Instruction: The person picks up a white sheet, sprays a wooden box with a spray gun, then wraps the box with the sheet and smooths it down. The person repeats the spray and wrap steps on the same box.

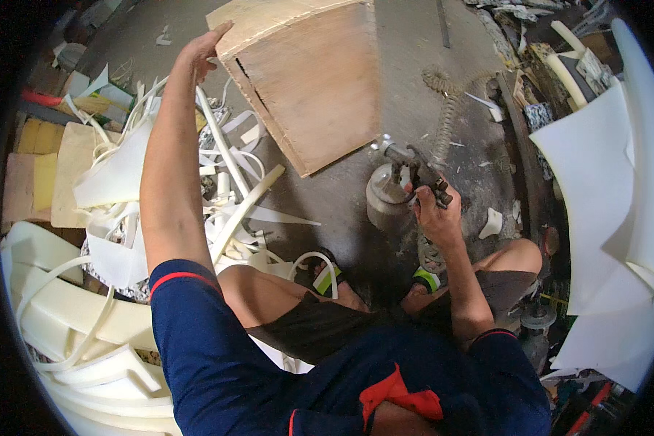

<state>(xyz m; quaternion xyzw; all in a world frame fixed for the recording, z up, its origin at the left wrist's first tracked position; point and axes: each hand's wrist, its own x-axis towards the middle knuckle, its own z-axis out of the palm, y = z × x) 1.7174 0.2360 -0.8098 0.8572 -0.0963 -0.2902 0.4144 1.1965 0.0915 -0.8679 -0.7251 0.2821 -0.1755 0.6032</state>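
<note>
Stretched out far ahead, my left hand [205, 52] grips the left edge of a wooden panel box [312, 80] with a thin frame around its face. The box is tilted, its lower corner near the floor; my fingertips are partly behind the edge. In my right hand [439, 214] is a metal spray gun [414, 168], its nozzle pointing up-left at the box's lower right corner. Below the gun hangs a round grey cup [387, 196]. My fingers wrap the gun's handle.
A coiled air hose [443, 134] lies on the floor beyond the gun. Cream foam strips and offcuts [232, 211] heap up on my left, with thick foam pieces [87, 305] nearer. White foam sheets [596, 196] stand on the right. My sandalled feet [341, 291] are close in front.
</note>
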